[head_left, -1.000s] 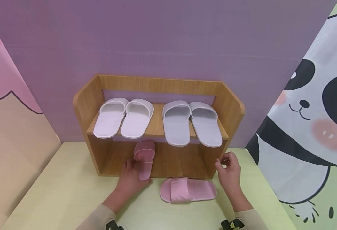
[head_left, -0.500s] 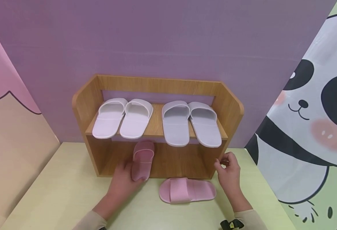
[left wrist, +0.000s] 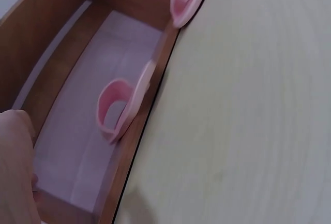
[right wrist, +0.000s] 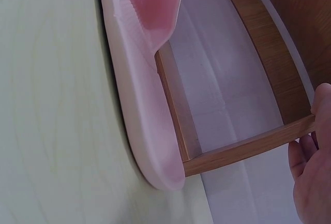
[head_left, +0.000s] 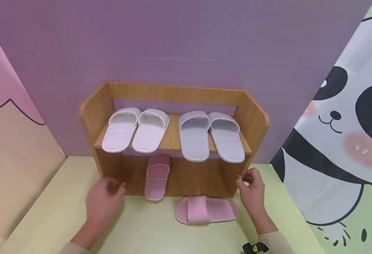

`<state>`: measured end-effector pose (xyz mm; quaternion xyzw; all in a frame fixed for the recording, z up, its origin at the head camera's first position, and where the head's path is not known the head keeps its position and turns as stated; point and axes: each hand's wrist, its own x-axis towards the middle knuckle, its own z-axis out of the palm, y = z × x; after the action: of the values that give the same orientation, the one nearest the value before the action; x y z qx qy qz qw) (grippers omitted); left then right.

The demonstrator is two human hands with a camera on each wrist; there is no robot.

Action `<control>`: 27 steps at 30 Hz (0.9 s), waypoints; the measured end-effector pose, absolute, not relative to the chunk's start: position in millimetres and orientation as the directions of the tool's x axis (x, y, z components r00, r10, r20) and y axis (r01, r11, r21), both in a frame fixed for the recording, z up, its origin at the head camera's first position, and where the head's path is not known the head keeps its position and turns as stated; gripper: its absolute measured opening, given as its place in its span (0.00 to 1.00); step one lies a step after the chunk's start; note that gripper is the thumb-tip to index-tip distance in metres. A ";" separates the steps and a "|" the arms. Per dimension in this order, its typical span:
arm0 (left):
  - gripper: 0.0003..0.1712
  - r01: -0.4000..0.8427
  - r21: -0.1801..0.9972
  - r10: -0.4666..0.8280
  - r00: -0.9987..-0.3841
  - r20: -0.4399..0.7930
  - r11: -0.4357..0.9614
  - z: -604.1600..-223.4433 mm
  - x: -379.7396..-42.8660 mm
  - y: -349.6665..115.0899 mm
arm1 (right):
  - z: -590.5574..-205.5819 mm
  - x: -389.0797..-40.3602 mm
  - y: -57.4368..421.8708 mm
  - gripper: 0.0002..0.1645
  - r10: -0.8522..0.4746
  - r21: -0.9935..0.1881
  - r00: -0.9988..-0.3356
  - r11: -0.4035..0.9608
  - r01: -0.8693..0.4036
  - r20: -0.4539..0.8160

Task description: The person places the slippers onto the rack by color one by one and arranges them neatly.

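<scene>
A pink slipper (head_left: 156, 176) (left wrist: 121, 107) lies toe-in on the lower level of the wooden rack (head_left: 256, 120), its heel sticking out over the table. My left hand (head_left: 114, 185) (left wrist: 15, 167) hovers to its left in front of the rack, fingers loosely curled, holding nothing. A second pink slipper (head_left: 205, 210) (right wrist: 145, 79) lies sideways on the table before the rack. My right hand (head_left: 246, 178) (right wrist: 310, 146) grips the front edge of the rack's right side panel, just right of that slipper.
On the upper shelf sit a white pair of slippers (head_left: 135, 128) and a grey pair (head_left: 211, 135). The rack stands against a purple wall on a pale green table (head_left: 62, 211). Cartoon panels close off the left side and the right side (head_left: 348, 141).
My left hand has let go of the pink slipper and drawn back to the left. The slipper stays on the lower level. The right hand has not moved.
</scene>
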<state>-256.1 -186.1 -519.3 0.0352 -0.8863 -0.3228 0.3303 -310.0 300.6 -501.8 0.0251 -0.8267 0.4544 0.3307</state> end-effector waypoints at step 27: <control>0.15 0.229 0.814 -0.410 -0.772 0.486 0.534 -528.5 -285.7 -234.5 | -500.4 -307.7 300.6 0.11 0.257 -0.732 -0.779 0.588 -0.343 0.572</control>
<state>-285.7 -234.5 -528.5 0.0558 -0.8099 -0.4796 0.3331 -307.7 300.6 -500.4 0.0261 -0.8273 0.4529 0.3313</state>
